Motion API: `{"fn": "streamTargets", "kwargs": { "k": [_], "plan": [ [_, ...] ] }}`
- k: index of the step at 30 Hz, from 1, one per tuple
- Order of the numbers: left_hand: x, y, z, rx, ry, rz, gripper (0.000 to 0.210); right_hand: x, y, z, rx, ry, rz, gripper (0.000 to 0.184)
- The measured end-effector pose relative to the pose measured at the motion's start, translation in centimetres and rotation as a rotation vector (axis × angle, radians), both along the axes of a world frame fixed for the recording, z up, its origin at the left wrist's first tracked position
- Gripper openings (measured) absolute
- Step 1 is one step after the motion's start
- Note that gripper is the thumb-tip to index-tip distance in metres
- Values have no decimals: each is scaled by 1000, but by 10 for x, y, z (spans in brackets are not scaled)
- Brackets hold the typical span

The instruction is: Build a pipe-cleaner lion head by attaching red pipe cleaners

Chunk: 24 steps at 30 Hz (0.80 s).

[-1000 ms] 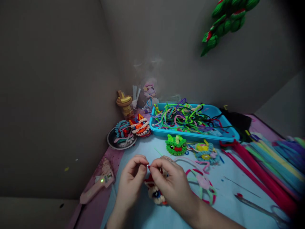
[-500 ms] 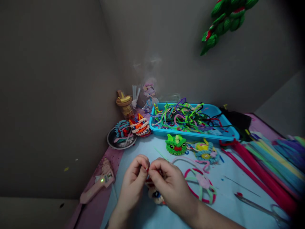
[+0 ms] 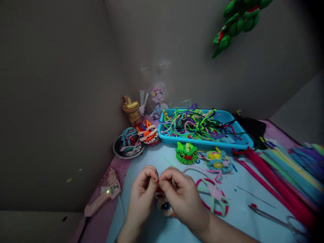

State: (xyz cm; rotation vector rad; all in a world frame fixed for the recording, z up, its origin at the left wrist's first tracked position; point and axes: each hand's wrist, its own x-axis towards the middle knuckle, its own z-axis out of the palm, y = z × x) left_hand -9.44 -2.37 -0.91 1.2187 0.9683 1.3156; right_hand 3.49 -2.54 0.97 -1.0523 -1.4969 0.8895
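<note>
My left hand (image 3: 143, 192) and my right hand (image 3: 179, 194) meet fingertip to fingertip above the blue work surface. Both pinch a small red piece (image 3: 157, 181), mostly covered by the fingers; its exact kind is too small to make out. Right below them lies a pipe-cleaner figure in cream, blue and orange (image 3: 165, 206), partly hidden behind my right hand. To the right of my right hand rests a looped frame of red and green pipe cleaners (image 3: 226, 206) with a pink centre. A green pipe-cleaner animal head (image 3: 186, 154) faces me farther back.
A blue tray (image 3: 202, 143) holds tangled pipe cleaners. On the right lie scissors (image 3: 272, 218) and bundled pipe cleaners (image 3: 291, 168). A pink glue gun (image 3: 103, 199) with a lit green light is at left, near a metal bowl (image 3: 126, 157) and a lidded cup (image 3: 132, 111).
Both hands stay pinched together, with only a slight shift of the fingers around the red piece. The whole view has moved very slightly; nothing else has visibly moved.
</note>
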Motion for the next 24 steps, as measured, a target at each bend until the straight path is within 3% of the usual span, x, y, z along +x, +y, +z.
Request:
{"fn": "streamTargets", "kwargs": {
  "k": [5, 13, 24],
  "plan": [
    [-7, 1, 11, 191, 210, 70, 10, 1, 1, -1, -37, 9, 29, 14],
    [-23, -1, 36, 584, 812, 112, 19, 3, 2, 4, 35, -55, 82, 16],
    [-22, -5, 38, 837, 1192, 161, 24, -1, -5, 4, 146, -219, -3, 19]
  ]
}}
